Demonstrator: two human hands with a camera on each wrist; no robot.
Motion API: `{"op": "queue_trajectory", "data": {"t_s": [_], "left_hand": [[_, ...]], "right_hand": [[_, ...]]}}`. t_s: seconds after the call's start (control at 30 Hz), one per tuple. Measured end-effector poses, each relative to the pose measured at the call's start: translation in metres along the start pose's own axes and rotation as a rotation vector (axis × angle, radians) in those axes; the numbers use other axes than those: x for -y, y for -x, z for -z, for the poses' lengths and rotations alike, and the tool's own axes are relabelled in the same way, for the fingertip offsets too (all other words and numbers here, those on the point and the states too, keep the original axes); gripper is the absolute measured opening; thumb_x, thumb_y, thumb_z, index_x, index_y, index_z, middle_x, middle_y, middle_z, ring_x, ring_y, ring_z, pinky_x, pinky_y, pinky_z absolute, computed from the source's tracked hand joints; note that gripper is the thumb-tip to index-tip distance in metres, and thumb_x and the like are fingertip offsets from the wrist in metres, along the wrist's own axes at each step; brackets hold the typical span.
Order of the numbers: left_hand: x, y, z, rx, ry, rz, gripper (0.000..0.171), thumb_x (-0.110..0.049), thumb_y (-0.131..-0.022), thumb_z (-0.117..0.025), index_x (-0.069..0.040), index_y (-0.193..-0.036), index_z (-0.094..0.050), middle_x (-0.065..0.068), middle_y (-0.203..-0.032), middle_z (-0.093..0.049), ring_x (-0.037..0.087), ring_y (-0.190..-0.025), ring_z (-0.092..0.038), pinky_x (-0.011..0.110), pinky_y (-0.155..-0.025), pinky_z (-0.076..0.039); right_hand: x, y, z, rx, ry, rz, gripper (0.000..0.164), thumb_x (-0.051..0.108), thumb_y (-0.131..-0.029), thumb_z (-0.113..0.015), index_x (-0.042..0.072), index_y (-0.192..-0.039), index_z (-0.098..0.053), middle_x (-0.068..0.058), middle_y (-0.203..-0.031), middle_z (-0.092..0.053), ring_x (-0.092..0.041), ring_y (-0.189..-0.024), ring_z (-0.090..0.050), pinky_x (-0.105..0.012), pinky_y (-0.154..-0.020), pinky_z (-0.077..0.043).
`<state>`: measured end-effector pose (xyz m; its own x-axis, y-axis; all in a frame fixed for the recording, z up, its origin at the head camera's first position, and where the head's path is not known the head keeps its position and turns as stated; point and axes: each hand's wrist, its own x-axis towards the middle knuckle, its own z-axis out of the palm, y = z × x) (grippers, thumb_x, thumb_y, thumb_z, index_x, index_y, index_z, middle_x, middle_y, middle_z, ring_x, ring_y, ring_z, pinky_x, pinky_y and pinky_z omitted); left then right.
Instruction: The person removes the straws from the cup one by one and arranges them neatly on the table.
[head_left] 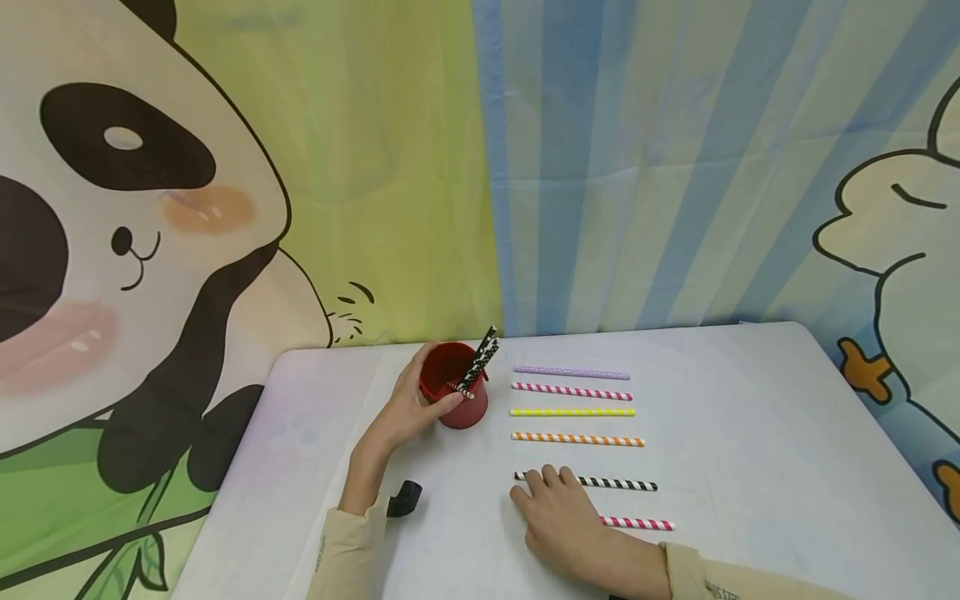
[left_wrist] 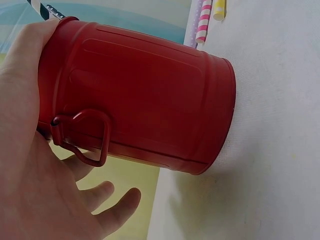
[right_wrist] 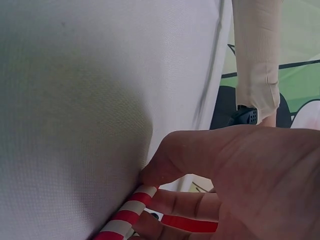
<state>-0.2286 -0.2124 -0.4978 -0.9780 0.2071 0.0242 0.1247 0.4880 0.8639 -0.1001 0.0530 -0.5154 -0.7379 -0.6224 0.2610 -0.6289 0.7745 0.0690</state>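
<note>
My left hand (head_left: 405, 412) grips a small red metal bucket (head_left: 465, 410) near its rim, the thumb on the near side. Its looped side handle (left_wrist: 105, 135) shows in the left wrist view. Black-and-white patterned paper straws (head_left: 480, 360) lean out of the bucket. Low on the table, my right hand (head_left: 564, 525) pinches the left end of a red-and-white striped paper straw (right_wrist: 127, 215) between thumb and fingers. The straw's right part lies along the tabletop. Just beyond these fingers lies a black-and-white striped straw (head_left: 618, 484), partly hidden by them.
Farther back, roughly parallel straws lie in a column: orange-striped (head_left: 577, 439), yellow (head_left: 572, 412), pink-striped (head_left: 572, 391) and purple (head_left: 572, 372). The white table (head_left: 750, 433) meets a printed curtain (head_left: 645, 167) behind. A black device (head_left: 405, 498) sits at my left wrist.
</note>
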Motion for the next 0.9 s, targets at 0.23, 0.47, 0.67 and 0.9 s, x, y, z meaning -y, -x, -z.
{"op": "queue_trajectory", "data": {"t_s": [0.23,0.47,0.67,0.9], "left_hand": [[-0.025,0.007,0.005,0.02,0.0,0.01,0.089,-0.03,-0.087,-0.078,-0.022,-0.158,-0.024,0.013,-0.152,-0.039,0.033,-0.142,-0.036,0.056,-0.107,-0.044],[-0.043,0.014,0.008,0.018,0.005,-0.019,0.087,-0.027,-0.088,-0.077,-0.012,-0.157,-0.026,0.017,-0.15,-0.042,0.036,-0.14,-0.038,0.057,-0.105,-0.046],[-0.044,0.014,0.008,0.022,0.014,-0.018,0.087,-0.028,-0.088,-0.077,-0.015,-0.157,-0.026,0.017,-0.15,-0.042,0.037,-0.14,-0.038,0.057,-0.106,-0.045],[-0.044,0.014,0.008,0.022,0.017,-0.011,0.088,-0.027,-0.088,-0.077,-0.014,-0.157,-0.026,0.017,-0.151,-0.041,0.037,-0.14,-0.038,0.057,-0.106,-0.045]], "right_hand": [[0.0,0.0,0.0,-0.014,0.017,-0.003,0.024,0.018,-0.067,-0.072,0.014,-0.081,-0.053,-0.001,-0.077,-0.051,-0.021,-0.072,-0.046,-0.034,-0.063,-0.033],[0.0,0.0,0.001,0.005,0.01,-0.01,0.023,0.02,-0.07,-0.073,0.014,-0.082,-0.054,-0.001,-0.077,-0.051,-0.021,-0.072,-0.047,-0.033,-0.063,-0.034],[-0.001,-0.001,0.006,0.018,0.004,-0.011,0.025,0.022,-0.072,-0.074,0.014,-0.087,-0.055,-0.001,-0.079,-0.051,-0.02,-0.074,-0.047,-0.032,-0.063,-0.034],[-0.004,-0.006,0.014,-0.019,0.015,-0.01,0.032,0.026,-0.071,-0.076,0.014,-0.09,-0.054,-0.001,-0.081,-0.048,-0.021,-0.077,-0.045,-0.032,-0.064,-0.033]]}}
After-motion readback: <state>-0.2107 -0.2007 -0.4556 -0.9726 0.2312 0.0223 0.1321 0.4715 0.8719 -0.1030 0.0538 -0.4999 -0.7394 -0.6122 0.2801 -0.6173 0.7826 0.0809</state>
